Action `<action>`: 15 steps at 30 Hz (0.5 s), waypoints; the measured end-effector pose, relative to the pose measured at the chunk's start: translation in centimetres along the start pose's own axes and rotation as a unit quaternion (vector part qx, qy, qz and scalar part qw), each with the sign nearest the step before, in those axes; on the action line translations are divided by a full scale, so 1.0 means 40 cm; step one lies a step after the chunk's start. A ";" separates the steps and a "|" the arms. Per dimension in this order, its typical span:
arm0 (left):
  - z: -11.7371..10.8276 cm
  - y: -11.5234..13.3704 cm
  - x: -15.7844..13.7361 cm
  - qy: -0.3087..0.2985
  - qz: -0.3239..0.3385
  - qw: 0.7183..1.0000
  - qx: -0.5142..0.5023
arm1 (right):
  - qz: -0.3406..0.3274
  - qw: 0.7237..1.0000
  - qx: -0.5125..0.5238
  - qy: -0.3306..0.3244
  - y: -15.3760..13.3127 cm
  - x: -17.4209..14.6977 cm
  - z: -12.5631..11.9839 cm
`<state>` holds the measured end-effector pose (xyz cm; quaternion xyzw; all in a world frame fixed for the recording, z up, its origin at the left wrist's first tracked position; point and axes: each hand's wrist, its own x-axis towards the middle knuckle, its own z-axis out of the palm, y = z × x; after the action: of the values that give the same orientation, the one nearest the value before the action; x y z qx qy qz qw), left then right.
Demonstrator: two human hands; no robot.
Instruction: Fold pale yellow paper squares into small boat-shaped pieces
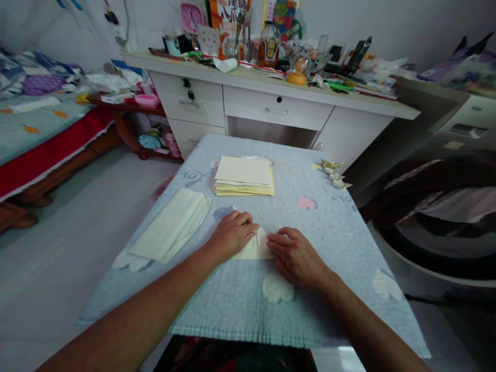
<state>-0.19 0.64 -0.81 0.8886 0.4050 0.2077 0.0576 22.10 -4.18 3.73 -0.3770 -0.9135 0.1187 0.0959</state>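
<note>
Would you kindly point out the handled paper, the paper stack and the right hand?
Handled paper (262,250), head view: surface just right of its dark centre line.
Paper stack (243,171), head view: top sheet.
Right hand (297,258), head view: back of the hand.

In the centre of the frame, the left end of the folded paper (260,250) is covered by the left hand (231,235) and its right end by the right hand (297,257); whether it is pinched cannot be told. The left forearm (155,307) and right forearm (360,315) are cut off by the bottom edge. The bed (42,124) is cropped at the left, the washing machine (449,121) at the right. The pointed pieces (334,173) at upper right are too small to be made out clearly.
</note>
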 end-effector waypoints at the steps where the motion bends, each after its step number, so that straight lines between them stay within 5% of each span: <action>1: -0.001 0.001 0.000 -0.001 -0.001 1.000 -0.001 | -0.001 1.000 -0.001 -0.002 0.002 -0.009 -0.001; 15: -0.010 0.001 -0.001 -0.016 -0.002 1.000 0.007 | -0.012 1.000 0.004 -0.007 0.001 -0.088 -0.024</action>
<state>-0.35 0.55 -0.44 0.8915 0.4069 0.1905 0.0579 24.83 -6.52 4.33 -0.3647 -0.9182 0.1240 0.0920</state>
